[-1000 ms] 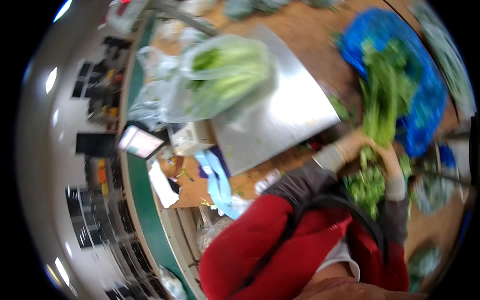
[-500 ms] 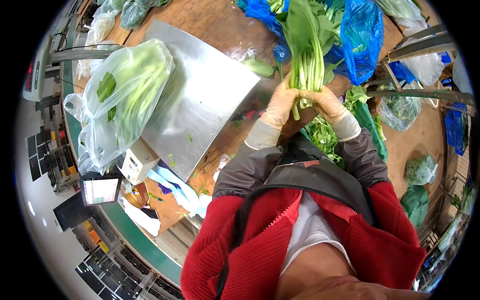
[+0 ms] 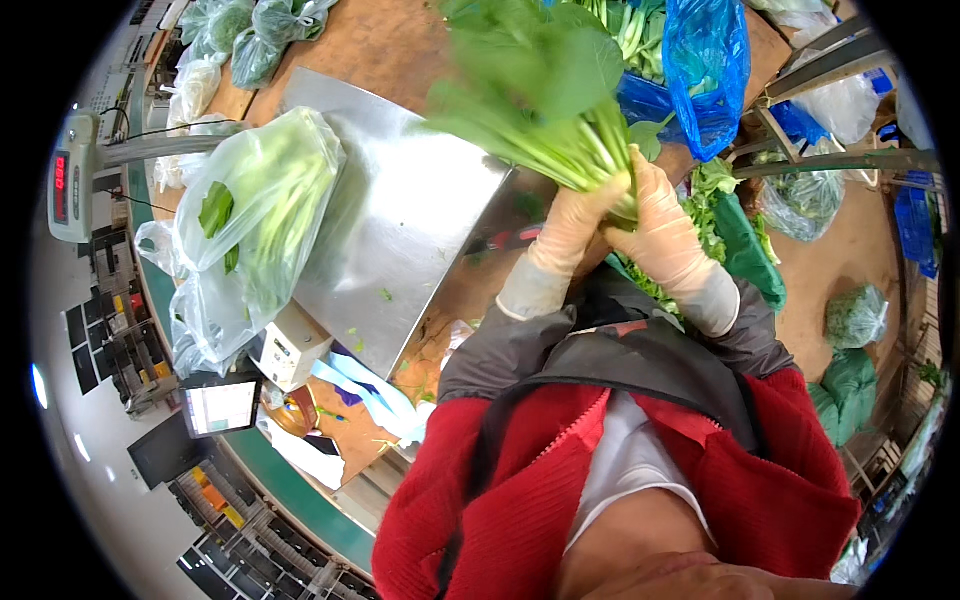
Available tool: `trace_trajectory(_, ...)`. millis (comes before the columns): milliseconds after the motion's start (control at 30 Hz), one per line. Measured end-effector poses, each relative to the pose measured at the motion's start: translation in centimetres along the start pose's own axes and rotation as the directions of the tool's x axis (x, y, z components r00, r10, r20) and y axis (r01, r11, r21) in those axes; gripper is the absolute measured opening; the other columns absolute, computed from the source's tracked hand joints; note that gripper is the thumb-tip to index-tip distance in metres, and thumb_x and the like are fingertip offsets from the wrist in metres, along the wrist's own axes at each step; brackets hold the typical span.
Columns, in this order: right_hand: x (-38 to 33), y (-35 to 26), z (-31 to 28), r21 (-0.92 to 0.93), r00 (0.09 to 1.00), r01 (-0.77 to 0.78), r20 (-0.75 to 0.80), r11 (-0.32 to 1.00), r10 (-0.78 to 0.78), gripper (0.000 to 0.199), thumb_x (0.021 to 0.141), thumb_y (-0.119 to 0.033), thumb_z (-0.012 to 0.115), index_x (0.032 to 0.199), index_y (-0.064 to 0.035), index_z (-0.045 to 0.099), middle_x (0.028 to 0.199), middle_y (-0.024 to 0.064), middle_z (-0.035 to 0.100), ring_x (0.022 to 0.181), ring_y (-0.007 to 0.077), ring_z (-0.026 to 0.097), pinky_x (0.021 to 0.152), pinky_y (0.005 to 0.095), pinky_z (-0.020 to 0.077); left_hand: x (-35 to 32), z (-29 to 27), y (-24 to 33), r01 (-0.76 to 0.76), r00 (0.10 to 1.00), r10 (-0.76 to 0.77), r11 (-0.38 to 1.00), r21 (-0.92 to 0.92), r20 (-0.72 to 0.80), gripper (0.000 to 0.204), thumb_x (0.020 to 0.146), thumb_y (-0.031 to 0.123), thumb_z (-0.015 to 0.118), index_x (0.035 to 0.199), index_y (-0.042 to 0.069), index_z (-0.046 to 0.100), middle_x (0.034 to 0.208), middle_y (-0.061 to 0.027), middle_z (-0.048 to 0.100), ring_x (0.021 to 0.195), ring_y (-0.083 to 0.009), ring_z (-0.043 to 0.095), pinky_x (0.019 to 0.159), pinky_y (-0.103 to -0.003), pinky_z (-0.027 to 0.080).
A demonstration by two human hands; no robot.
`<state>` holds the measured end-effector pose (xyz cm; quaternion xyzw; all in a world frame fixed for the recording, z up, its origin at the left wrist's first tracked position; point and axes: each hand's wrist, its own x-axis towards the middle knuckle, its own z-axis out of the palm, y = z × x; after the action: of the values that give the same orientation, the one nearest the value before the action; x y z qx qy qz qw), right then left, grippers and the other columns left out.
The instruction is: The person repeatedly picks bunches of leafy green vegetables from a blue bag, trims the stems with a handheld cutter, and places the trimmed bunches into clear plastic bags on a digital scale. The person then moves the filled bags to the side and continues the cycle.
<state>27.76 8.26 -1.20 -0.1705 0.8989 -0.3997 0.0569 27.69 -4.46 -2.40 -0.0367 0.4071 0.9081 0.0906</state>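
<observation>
A bunch of leafy greens (image 3: 575,150) with pale green stems is held up in front of me, its leaves fanning to the upper left and blurred by motion. My left hand (image 3: 578,228), in a pale glove, grips the bunch near the stem ends. On the other side, my gloved right hand (image 3: 662,232) closes round the same stem ends, its thumb low and its fingers pointing up. Left of the hands lies a flat metal scale plate (image 3: 400,240). A clear plastic bag (image 3: 255,215) filled with greens rests on that plate.
Beyond my right hand, an open blue plastic bag (image 3: 712,60) sits by more greens. A scale display (image 3: 75,178) stands at far left, above a small screen (image 3: 220,408). Loose leafy trimmings (image 3: 712,200) lie by my right forearm. Metal bars (image 3: 850,163) run along the right.
The bunch has tipped from nearly upright toward the left and come nearer to me. My right hand has turned so its fingers now point up along the stems.
</observation>
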Motion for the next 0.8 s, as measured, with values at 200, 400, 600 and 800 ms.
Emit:
trace_trajectory(200, -0.5, -1.7, -1.5, 0.46, 0.988, -0.037, 0.147, 0.887, -0.036, 0.065, 0.077, -0.022, 0.069, 0.13, 0.0011, 0.037, 0.125, 0.019, 0.045, 0.116, 0.0285, 0.047, 0.096, 0.0368, 0.0399, -0.8, -2.9, 1.2, 0.081, 0.995, -0.095, 0.885, -0.459, -0.009, 0.054, 0.079, 0.012, 0.064, 0.127, 0.0, 0.041, 0.119, -0.0149, 0.055, 0.106, -0.0238, 0.056, 0.092, -0.037, 0.048)
trace_trajectory(400, 3.7, -1.6, 0.3, 0.863, 0.984, -0.119, 0.169, 0.491, -0.06, 0.086, 0.073, -0.017, 0.076, 0.139, -0.0009, 0.024, 0.13, 0.0145, 0.043, 0.12, 0.0234, 0.043, 0.099, 0.0342, 0.0379, -0.1, -2.9, 2.5, -0.047, 0.988, 0.118, 0.838, 0.543, -0.096, 0.057, 0.081, 0.01, 0.062, 0.13, -0.002, 0.036, 0.118, -0.0113, 0.054, 0.103, -0.0238, 0.056, 0.086, -0.033, 0.048)
trace_trajectory(600, 6.3, -2.6, 5.1, 0.911, 0.911, -0.4, 0.383, 0.1, 0.155, 0.055, 0.077, -0.009, 0.068, 0.127, -0.0035, 0.047, 0.122, 0.0058, 0.053, 0.11, 0.018, 0.051, 0.094, 0.032, 0.0413, -2.2, -0.8, 5.7, 0.104, 0.895, 0.442, -0.32, 0.942, 0.052, 0.085, 0.069, 0.037, 0.071, 0.132, -0.004, 0.031, 0.13, -0.0229, 0.041, 0.118, -0.0351, 0.044, 0.099, -0.04, 0.036)
trace_trajectory(800, 10.3, -5.1, 5.0, 0.955, 0.958, -0.276, 0.263, -0.111, -0.116, 0.056, 0.082, -0.012, 0.061, 0.131, -0.0005, 0.038, 0.119, 0.0107, 0.054, 0.112, 0.0229, 0.051, 0.102, 0.0399, 0.0388, -10.2, -4.5, 17.0, -0.19, 0.648, 0.754, 0.294, 0.937, -0.105, 0.026, 0.085, 0.004, 0.057, 0.11, 0.003, 0.061, 0.114, -0.012, 0.062, 0.103, -0.0211, 0.058, 0.092, -0.031, 0.044)
